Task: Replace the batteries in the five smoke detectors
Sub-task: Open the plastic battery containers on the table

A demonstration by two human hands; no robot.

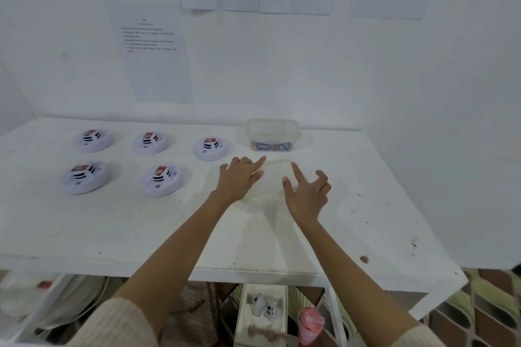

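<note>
Several white round smoke detectors lie on the white table, each with a red-and-white battery showing on top. Three form the back row, and two the front row. A clear plastic box with colourful batteries on its bottom stands open at the back. Its clear lid lies flat on the table in front of the box. My left hand rests on the lid's left part with fingers straight. My right hand hovers at the lid's right edge, fingers spread, holding nothing.
Printed sheets hang on the white wall behind the table. The table's front edge runs just below my forearms. Under the table stand a small shelf with white items and a pink bottle.
</note>
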